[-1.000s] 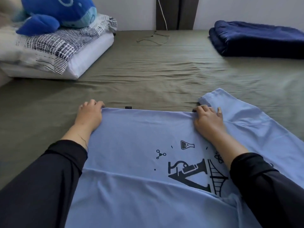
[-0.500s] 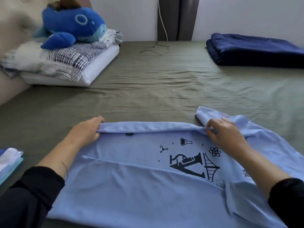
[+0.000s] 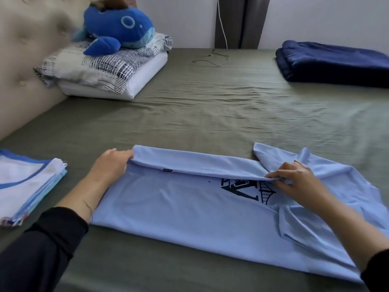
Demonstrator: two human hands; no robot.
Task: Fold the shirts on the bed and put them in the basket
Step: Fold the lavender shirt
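A light blue shirt [image 3: 189, 209] with a black print lies spread across the near part of the olive bed [image 3: 210, 114]. Its far edge is folded toward me as a long flap that covers the top of the print. My left hand [image 3: 111, 165] pinches the flap's left end. My right hand [image 3: 294, 178] pinches the flap's right end, beside a loose sleeve. A stack of folded shirts [image 3: 27, 186], white with blue trim on top, sits at the left edge. No basket is in view.
Two pillows [image 3: 105, 72] with a blue plush whale [image 3: 117, 28] on them lie at the far left by a padded headboard [image 3: 21, 49]. A folded navy blanket [image 3: 334, 64] sits at the far right. A thin cable [image 3: 210, 60] trails near the wall.
Both hands have pulled the shirt's far edge toward me, so the folded flap is wider and now hides the upper print. The view has tilted down, which brings the folded stack into sight.
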